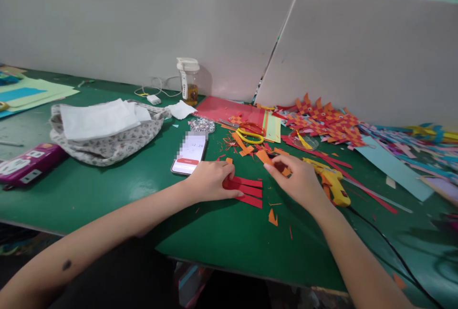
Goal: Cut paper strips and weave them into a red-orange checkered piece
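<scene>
My left hand [211, 181] is closed over several red paper strips [252, 191], which lie side by side and stick out to its right. Its fingertips are partly hidden, and a bit of orange paper [229, 160] shows just behind them. Between thumb and fingers, my right hand [300, 182] pinches an orange paper strip [264, 157], held above the table to the right of the red strips. Close beyond the hands are yellow-handled scissors [250, 138] among orange and red scraps. A yellow glue gun [334, 187] lies beside my right wrist.
A phone [188, 154] lies beyond my left hand. Behind it stand a bottle [189, 82] and a dish of small round pieces [202, 125]. Woven paper fish [322, 120] are heaped back right. A patterned cloth [107, 149] and purple case [32, 165] lie left. The glue gun's cord [386, 242] runs right.
</scene>
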### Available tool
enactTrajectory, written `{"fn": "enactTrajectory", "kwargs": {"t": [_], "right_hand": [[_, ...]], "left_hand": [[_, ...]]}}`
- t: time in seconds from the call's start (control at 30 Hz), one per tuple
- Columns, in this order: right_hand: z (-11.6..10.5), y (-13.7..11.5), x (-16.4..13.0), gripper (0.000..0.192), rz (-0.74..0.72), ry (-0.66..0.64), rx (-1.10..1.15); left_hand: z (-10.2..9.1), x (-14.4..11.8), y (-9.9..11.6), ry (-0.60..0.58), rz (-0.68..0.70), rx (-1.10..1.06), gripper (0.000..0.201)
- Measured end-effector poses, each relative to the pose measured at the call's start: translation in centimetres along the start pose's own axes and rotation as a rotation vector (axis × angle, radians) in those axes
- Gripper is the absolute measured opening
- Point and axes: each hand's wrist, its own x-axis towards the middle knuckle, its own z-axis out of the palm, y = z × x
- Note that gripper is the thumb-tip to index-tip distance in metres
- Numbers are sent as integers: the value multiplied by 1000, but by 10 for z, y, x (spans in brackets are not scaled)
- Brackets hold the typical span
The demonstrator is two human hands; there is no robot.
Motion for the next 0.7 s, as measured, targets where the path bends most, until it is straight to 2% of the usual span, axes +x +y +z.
{"fn": "enactTrajectory", "kwargs": {"t": [0.07,0.13,0.23,0.33,0.47,0.57,0.63,0.7], "right_hand": [[-3,-2,1,20,116,99,183],[-7,-3,1,20,224,95,462],[-15,-6,0,20,316,-73,910],[-22,-10,-2,22,329,-222,1175],[-24,-13,-3,39,351,-309,1232],[-22,-11,-2,47,374,-250,1232],[-20,-9,-2,40,389,-182,1238],[-18,-8,-1,24,398,-159,1219]], "left_hand": [[2,1,1,4,-12,27,50],[2,1,2,2,-17,47,50],[2,1,2,-3,-6,60,49],[1,1,1,0,2,63,47],[2,2,1,6,10,76,45],[1,1,1,6,23,77,45],[0,1,2,7,26,78,45],[0,1,2,11,29,81,44]]}}
